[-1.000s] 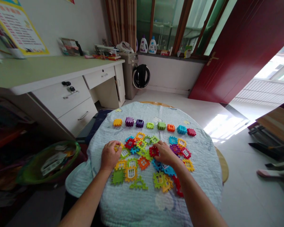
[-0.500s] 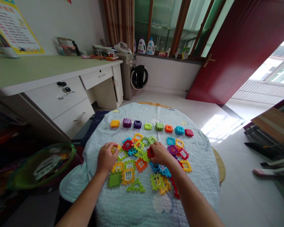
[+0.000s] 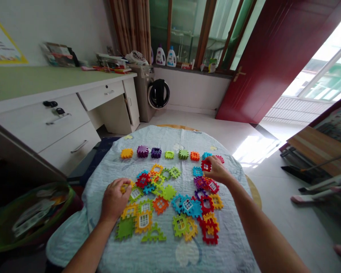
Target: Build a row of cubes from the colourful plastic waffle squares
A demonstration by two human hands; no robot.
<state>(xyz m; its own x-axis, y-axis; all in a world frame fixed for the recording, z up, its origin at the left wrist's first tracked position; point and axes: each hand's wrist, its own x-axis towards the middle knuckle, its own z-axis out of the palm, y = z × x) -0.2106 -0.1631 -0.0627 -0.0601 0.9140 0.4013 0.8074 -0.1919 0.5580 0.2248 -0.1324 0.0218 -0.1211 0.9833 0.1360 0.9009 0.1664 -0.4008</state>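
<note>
My right hand pinches a red window tile, a square plastic building piece with toothed edges, raised over the right side of the table. Behind the fingers, a blue stack and a red stack are partly covered. My left hand lies at the left of the loose tiles, its curled fingers round a yellow tile that shows only in part. Close to it are a green window tile and a red tile. An orange window tile lies between the two loose groups.
A row of stacks sorted by colour, among them a purple stack and an orange stack, runs along the far part of the cloth-covered round table. A green basket stands at the left, below the desk.
My right hand has moved right and away from me, carrying the red window tile from the middle pile towards the right end of the row. My left hand stays by the yellow tile.
</note>
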